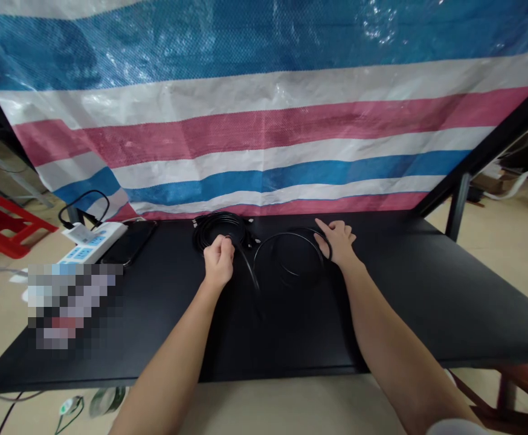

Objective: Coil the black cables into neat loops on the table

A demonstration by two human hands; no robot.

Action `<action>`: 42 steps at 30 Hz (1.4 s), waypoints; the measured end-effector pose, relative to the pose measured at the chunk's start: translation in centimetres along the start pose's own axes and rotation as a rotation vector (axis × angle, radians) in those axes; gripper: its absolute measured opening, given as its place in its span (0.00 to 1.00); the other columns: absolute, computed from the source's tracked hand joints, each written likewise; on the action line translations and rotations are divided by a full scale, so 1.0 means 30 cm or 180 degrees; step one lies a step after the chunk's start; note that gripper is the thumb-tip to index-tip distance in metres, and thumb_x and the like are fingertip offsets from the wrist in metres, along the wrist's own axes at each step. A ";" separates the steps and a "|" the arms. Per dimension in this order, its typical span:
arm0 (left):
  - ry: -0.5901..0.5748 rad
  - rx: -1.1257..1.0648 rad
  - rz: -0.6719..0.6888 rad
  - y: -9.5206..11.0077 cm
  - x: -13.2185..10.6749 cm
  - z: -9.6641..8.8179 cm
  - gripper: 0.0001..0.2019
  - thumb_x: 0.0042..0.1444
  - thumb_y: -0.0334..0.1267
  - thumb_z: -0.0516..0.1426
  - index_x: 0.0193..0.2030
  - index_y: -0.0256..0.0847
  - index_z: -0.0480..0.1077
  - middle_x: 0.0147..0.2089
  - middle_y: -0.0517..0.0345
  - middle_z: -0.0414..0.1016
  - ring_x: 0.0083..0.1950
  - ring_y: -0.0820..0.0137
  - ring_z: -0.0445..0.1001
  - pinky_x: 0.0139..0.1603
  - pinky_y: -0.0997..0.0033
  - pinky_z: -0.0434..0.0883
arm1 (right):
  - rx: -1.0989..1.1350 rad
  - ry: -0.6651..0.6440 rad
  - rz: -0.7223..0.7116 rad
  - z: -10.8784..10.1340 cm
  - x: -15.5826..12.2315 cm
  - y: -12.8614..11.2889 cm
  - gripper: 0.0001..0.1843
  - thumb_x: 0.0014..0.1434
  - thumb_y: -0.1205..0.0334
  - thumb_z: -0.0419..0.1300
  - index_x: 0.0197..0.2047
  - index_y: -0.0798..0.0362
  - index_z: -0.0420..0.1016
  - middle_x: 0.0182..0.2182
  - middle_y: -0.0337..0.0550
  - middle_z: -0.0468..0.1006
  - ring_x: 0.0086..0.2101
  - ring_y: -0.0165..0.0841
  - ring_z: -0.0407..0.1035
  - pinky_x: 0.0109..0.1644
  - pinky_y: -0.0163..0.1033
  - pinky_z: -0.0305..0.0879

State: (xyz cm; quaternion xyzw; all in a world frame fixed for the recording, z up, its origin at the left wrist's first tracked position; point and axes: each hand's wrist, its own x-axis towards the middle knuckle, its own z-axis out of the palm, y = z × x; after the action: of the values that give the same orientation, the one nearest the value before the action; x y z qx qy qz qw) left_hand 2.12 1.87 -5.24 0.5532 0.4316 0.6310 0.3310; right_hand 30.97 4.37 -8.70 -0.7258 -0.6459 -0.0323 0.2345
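The black cable [250,269] lay on the far middle part of the table [427,302], and two parts of it could be told apart. A tight coiled bundle [214,228] sat to the far left of centre, and a loose single loop [291,261] lay flat just right of it. A strand ran from the bundle toward the near side and curved into the loop.

The left hand [218,263] was closed into a fist round that strand at the near edge of the bundle, knuckles up. The right hand [336,241] lay open and palm down on the right rim of the loop. Its fingers were spread and the forefinger pointed to the far left. It pressed the loop to the table rather than gripping it, as far as could be seen.

By the look of it, the step in hand was the laying of cable into rounds, one hand feeding and the other pinning. A further round would call for slack from the closed hand while the flat hand kept the loop from springing apart.

To the far left lay a dark phone [130,241] and, just beside it, a white power strip [94,241] with a plug in it. A striped tarpaulin [264,121] hung behind the table, and a red stool [1,223] stood on the floor at the far left
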 end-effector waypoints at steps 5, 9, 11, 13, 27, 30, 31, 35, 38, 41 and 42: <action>0.0146 0.1050 0.1089 0.025 0.002 -0.005 0.22 0.58 0.54 0.49 0.23 0.40 0.71 0.26 0.54 0.74 0.29 0.70 0.72 0.32 0.70 0.69 | -0.0049 0.0003 -0.0102 0.005 0.003 -0.037 0.12 0.53 0.59 0.57 0.41 0.46 0.77 0.45 0.49 0.74 0.46 0.48 0.60 0.44 0.52 0.55; 0.0266 0.0819 0.0908 0.019 0.007 -0.004 0.18 0.57 0.52 0.51 0.30 0.39 0.72 0.28 0.54 0.76 0.24 0.73 0.72 0.27 0.72 0.69 | 0.0073 -0.0112 0.0054 -0.038 -0.002 -0.061 0.06 0.52 0.58 0.59 0.28 0.51 0.72 0.33 0.49 0.76 0.40 0.44 0.64 0.42 0.49 0.57; 0.0389 0.0450 0.0561 0.017 0.012 -0.004 0.18 0.56 0.52 0.53 0.35 0.38 0.72 0.26 0.57 0.75 0.18 0.76 0.67 0.20 0.75 0.66 | 0.0229 -0.0169 0.0409 -0.063 -0.004 -0.065 0.04 0.50 0.62 0.59 0.28 0.51 0.69 0.27 0.46 0.73 0.34 0.40 0.66 0.38 0.45 0.58; 0.0615 0.0049 0.0245 0.024 0.023 -0.010 0.18 0.53 0.53 0.55 0.38 0.38 0.70 0.24 0.60 0.73 0.15 0.77 0.65 0.16 0.77 0.62 | 0.0527 0.0060 0.0971 -0.083 -0.004 -0.063 0.05 0.49 0.65 0.59 0.31 0.51 0.66 0.23 0.41 0.70 0.29 0.37 0.66 0.35 0.42 0.59; 0.2146 -0.1945 -0.1500 0.133 0.149 -0.193 0.11 0.59 0.30 0.45 0.25 0.42 0.54 0.13 0.73 0.43 0.12 0.81 0.46 0.13 0.82 0.45 | 0.6107 0.1469 0.2677 -0.190 0.039 0.030 0.10 0.53 0.76 0.46 0.27 0.50 0.56 0.20 0.31 0.67 0.21 0.25 0.66 0.27 0.33 0.68; 0.2177 -0.2238 -0.1654 0.133 0.153 -0.239 0.14 0.61 0.29 0.43 0.24 0.41 0.53 0.14 0.72 0.41 0.12 0.81 0.44 0.12 0.83 0.44 | 0.6584 0.1650 0.2238 -0.206 0.023 0.054 0.10 0.51 0.77 0.48 0.27 0.52 0.60 0.24 0.33 0.70 0.22 0.22 0.65 0.26 0.28 0.64; 0.2124 -0.2318 -0.1686 0.130 0.153 -0.254 0.14 0.61 0.29 0.42 0.24 0.41 0.53 0.14 0.72 0.41 0.12 0.81 0.44 0.12 0.83 0.45 | 0.6646 0.1759 0.2103 -0.209 0.016 0.061 0.10 0.50 0.78 0.48 0.27 0.52 0.61 0.25 0.33 0.70 0.23 0.21 0.64 0.27 0.28 0.63; 0.1796 -0.2637 -0.1661 0.114 0.154 -0.296 0.16 0.63 0.30 0.41 0.23 0.41 0.53 0.14 0.72 0.40 0.11 0.81 0.43 0.11 0.83 0.46 | 0.6115 0.1882 0.1661 -0.208 -0.005 0.097 0.09 0.46 0.76 0.50 0.24 0.51 0.58 0.25 0.32 0.67 0.21 0.23 0.59 0.27 0.32 0.61; 0.1658 -0.2882 -0.1544 0.104 0.156 -0.314 0.18 0.64 0.31 0.38 0.23 0.41 0.54 0.13 0.72 0.40 0.11 0.80 0.43 0.10 0.82 0.46 | 0.5370 0.1584 0.1467 -0.199 -0.009 0.120 0.09 0.44 0.69 0.51 0.21 0.50 0.53 0.22 0.32 0.61 0.18 0.25 0.49 0.24 0.36 0.56; 0.1513 -0.3036 -0.1388 0.097 0.158 -0.330 0.18 0.65 0.31 0.38 0.23 0.42 0.53 0.13 0.71 0.40 0.11 0.80 0.43 0.10 0.81 0.46 | 0.5033 0.1435 0.1502 -0.183 0.001 0.118 0.11 0.46 0.60 0.52 0.22 0.49 0.49 0.20 0.32 0.56 0.18 0.26 0.46 0.21 0.36 0.51; 0.1465 -0.3075 -0.1356 0.096 0.159 -0.334 0.18 0.65 0.32 0.38 0.23 0.42 0.52 0.13 0.71 0.40 0.11 0.79 0.43 0.10 0.80 0.46 | 0.4826 0.1501 0.1567 -0.173 0.006 0.110 0.13 0.46 0.57 0.53 0.23 0.48 0.49 0.20 0.32 0.56 0.18 0.26 0.47 0.21 0.35 0.50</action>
State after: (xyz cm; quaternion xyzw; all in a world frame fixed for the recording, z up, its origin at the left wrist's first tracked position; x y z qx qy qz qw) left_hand -8.38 3.17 -0.81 0.0886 0.2572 0.7801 0.5634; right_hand 35.48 2.38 -5.00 -0.4657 -0.2493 0.3126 0.7895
